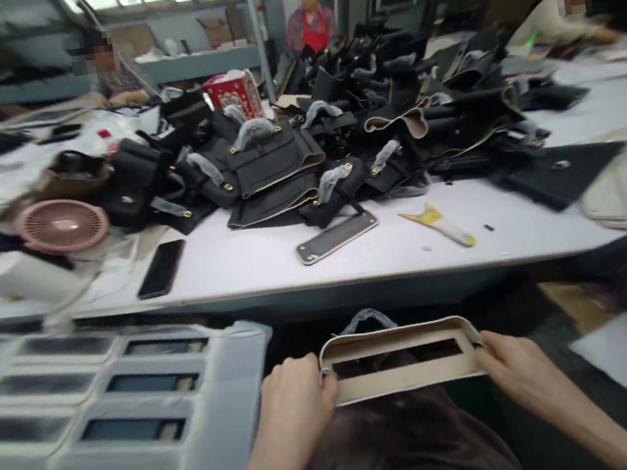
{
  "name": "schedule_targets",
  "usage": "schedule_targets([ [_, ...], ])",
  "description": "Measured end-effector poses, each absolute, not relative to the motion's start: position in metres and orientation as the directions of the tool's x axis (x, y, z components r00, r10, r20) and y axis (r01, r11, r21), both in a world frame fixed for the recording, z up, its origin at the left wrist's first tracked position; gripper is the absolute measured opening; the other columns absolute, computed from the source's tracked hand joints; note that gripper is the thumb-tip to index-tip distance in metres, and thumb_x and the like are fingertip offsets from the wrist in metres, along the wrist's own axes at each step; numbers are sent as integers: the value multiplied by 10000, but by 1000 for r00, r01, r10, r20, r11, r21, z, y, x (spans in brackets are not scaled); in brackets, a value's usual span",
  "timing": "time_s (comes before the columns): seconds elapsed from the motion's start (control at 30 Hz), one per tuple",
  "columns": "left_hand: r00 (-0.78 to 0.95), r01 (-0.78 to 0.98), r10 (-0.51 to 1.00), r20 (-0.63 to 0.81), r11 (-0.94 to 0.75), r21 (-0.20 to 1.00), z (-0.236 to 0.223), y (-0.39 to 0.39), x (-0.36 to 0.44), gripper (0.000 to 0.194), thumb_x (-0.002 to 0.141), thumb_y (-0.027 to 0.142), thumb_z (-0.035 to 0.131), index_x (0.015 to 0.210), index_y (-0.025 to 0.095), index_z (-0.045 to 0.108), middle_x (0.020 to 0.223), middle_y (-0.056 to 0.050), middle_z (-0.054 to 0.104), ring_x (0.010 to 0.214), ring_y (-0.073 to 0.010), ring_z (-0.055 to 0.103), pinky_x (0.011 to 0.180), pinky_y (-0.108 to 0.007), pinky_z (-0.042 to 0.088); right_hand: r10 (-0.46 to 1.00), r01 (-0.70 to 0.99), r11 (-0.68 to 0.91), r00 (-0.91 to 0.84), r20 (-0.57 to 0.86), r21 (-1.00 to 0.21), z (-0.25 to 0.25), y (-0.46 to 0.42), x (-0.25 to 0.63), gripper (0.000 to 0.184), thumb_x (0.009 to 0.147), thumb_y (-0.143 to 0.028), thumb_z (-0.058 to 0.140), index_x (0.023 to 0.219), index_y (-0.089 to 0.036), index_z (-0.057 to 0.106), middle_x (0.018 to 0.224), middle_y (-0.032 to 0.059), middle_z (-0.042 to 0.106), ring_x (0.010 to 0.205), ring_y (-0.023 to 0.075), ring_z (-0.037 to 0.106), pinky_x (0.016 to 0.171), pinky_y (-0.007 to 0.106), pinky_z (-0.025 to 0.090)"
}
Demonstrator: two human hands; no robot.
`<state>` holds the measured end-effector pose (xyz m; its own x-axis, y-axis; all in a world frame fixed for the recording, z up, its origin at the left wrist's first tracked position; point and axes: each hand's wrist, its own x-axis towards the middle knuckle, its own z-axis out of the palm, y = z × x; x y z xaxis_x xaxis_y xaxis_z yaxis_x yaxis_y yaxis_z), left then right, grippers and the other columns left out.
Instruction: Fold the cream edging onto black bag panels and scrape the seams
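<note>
The left hand [297,395] and the right hand [512,363] each have a grip on one end of a beige-lined piece [408,382] with a long rectangular opening; a plastic-wrapped handle [367,317] arches behind it. On the white surface [237,268] ahead, black bags [274,161] lie heaped. In front of them are a dark strip [337,238], a yellow-and-white object [444,228] and, farther left, a phone [162,269]. Beyond the heap is a person in a red apron [314,30].

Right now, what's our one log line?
left hand: holds bag piece, left end | right hand: holds its right end | phone: on white table
</note>
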<state>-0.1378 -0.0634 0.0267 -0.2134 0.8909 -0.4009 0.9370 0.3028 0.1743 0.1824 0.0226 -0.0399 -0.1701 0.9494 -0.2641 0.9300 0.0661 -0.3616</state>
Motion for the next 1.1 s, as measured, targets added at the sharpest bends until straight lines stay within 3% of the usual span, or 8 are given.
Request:
schedule_targets([
  [0.13, -244, 936, 900, -361, 316, 155, 29, -65, -135, 304, 830, 314, 441, 794, 156, 698, 828, -196, 708, 811, -361, 673, 624, -375, 397, 955, 933, 38, -140, -263, -358, -59, 23, 190, 284, 845, -372, 319, 617, -250, 435, 577, 48, 562, 572, 216, 545, 599, 336, 300],
  [0.23, -235, 949, 906, -353, 292, 117, 33, -64, -131, 325, 840, 290, 422, 820, 130, 703, 833, -214, 700, 807, -359, 670, 636, -383, 404, 962, 945, 80, -156, -222, -316, -63, 22, 190, 261, 841, -353, 333, 622, -251, 429, 589, 62, 579, 573, 228, 559, 601, 351, 287],
  [0.4, -241, 963, 893, -380, 268, 17, 39, -58, -125, 297, 830, 262, 420, 836, 139, 691, 819, -172, 708, 804, -308, 676, 638, -353, 413, 941, 963, 121, -189, -280, -241, -57, 25, 188, 251, 878, -309, 357, 659, -242, 460, 646, 62, 613, 624, 241, 604, 605, 346, 301],
  [0.57, -267, 963, 882, -388, 257, -78, 38, -49, -127, 283, 810, 264, 429, 776, 158, 690, 814, -143, 717, 793, -284, 677, 609, -343, 384, 921, 952, 155, -236, -311, -263, -58, 23, 193, 285, 922, -313, 309, 702, -244, 477, 677, 49, 619, 657, 249, 620, 629, 348, 312],
  [0.83, -345, 911, 853, -390, 405, 79, 14, -56, -139, 243, 817, 209, 436, 689, 189, 641, 724, -80, 707, 737, -218, 657, 595, -318, 308, 898, 946, 96, -217, -383, -311, -55, 24, 193, 294, 904, -317, 309, 661, -247, 459, 703, 51, 634, 669, 250, 615, 651, 365, 321],
  [1.1, -407, 863, 820, -401, 489, 124, -3, -63, -132, 231, 840, 198, 415, 644, 184, 536, 684, -90, 668, 714, -222, 644, 593, -310, 291, 867, 944, 244, -316, -387, -223, -44, 42, 188, 277, 942, -266, 285, 736, -232, 468, 726, 75, 663, 740, 287, 656, 636, 355, 294],
])
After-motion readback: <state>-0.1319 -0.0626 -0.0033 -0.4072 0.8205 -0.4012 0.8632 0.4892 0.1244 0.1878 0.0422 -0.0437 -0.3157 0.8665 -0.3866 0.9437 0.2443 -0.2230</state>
